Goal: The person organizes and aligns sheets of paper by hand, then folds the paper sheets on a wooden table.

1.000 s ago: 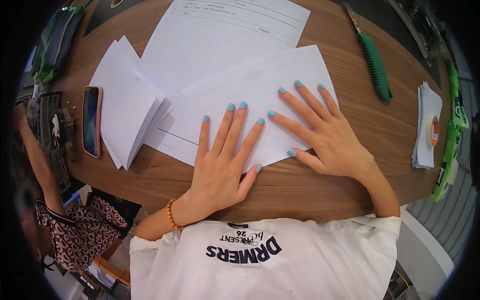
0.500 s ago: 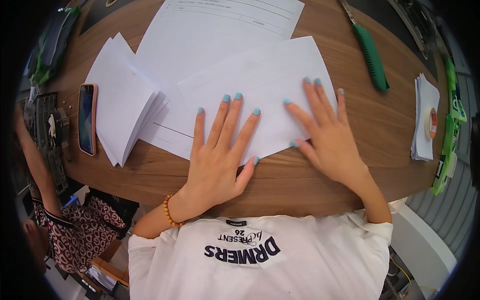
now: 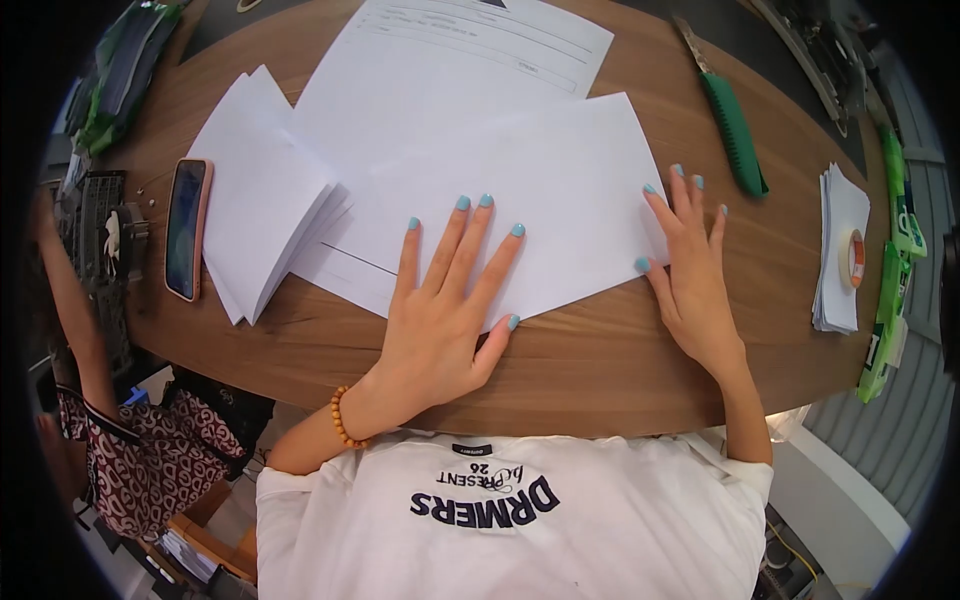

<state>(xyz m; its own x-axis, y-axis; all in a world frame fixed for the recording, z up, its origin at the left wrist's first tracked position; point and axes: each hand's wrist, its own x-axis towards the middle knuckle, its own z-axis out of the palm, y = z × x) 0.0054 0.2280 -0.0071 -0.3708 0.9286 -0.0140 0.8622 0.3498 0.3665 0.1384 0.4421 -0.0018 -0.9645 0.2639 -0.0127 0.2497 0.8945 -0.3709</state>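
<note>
My left hand (image 3: 436, 318) lies flat with fingers spread on the lower part of a white sheet (image 3: 560, 190). At that sheet's right edge is my right hand (image 3: 692, 280), its fingers apart and its thumb and index tips by the edge. Beneath this sheet, a printed sheet (image 3: 420, 75) with lines and small text extends toward the far side. Folded white papers (image 3: 260, 200) rest to the left, their layered edges raised a little near the printed sheet.
A phone (image 3: 186, 230) sits left of the folded papers. A green-handled cutter (image 3: 735, 135) lies at the back right. On the right are a paper stack (image 3: 838, 240) and a tape roll (image 3: 853, 258). Another person's arm (image 3: 78, 310) shows at far left.
My right hand has slid right across the sheet to its right edge. My left hand has stayed in nearly the same place. The view has shifted slightly.
</note>
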